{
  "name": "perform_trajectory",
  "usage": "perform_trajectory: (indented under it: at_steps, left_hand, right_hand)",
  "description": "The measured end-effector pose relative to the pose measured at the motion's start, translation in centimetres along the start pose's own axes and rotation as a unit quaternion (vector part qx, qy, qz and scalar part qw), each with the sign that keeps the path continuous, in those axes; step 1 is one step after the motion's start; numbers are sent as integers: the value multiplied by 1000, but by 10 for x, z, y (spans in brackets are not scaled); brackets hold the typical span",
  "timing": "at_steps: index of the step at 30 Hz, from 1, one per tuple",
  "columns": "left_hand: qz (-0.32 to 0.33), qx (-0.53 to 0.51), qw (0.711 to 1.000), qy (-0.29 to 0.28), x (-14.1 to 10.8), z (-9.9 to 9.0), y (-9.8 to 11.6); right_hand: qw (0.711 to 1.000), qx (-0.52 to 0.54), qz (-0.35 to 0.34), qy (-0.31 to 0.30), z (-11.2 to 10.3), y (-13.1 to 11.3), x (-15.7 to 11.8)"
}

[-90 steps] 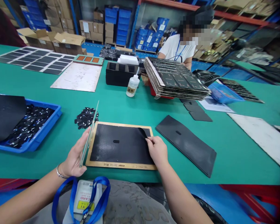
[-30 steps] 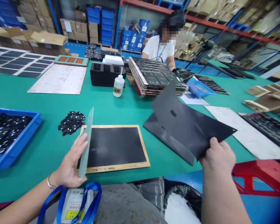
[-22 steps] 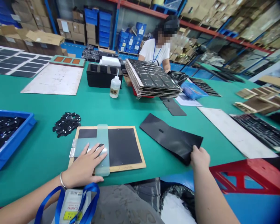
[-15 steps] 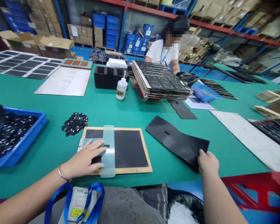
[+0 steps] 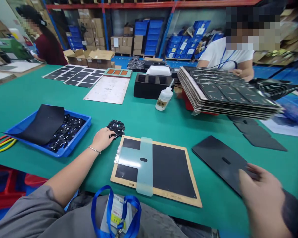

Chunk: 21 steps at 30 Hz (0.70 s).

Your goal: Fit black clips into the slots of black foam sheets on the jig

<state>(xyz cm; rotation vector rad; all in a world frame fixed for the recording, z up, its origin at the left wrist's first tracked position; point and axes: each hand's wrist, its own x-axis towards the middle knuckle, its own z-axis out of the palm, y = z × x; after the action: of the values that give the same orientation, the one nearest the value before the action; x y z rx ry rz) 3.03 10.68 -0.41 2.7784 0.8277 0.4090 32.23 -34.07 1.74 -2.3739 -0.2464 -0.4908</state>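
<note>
At the small black parts [image 5: 118, 125] piled on the table, my left hand [image 5: 102, 138] has its fingertips pressed together on a black piece. My right hand [image 5: 263, 188], a little blurred, lies over a dark sheet [image 5: 217, 157] with a slot. Its fingers are loosely bent, with a gap beside the thumb. Between my hands rests a wood-edged board [image 5: 197, 195] bearing a black sheet [image 5: 172, 168]. A translucent T-shaped flap [image 5: 146, 178], hinged at the board's left edge, lies down over the sheet. A small dark oval shows in the flap's opening.
To the left stands a blue tray [image 5: 86, 127] of black parts, beside red and yellow scissor handles [image 5: 5, 144]. A plastic bottle [image 5: 164, 99], a black box [image 5: 145, 92] and stacked panels [image 5: 228, 92] stand farther back. Two people are across the table.
My left hand has left the flap and reached the pile of parts. The sheet at right now lies flatter, with my right hand farther over it. The view has swung left.
</note>
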Motion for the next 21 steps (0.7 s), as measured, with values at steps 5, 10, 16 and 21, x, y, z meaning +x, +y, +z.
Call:
perform_trajectory:
  at_steps: [5,10,16,21]
  left_hand:
    - [47,39,998,-36,17,-5,5]
    - [75,-32,997,-8,19,-17,9]
    - [-43,-238,969,42,5,-31,31]
    - [-101,-555,824,-44,-31,-36,97]
  right_hand:
    - [994,44,-52,-86,22,-74,-34]
    - [975,136,-100,-141,30,-111,-64]
    - [934,209,-132,-259,35,-137,-86]
    - [873,287,-122,-374,36,-173,-114]
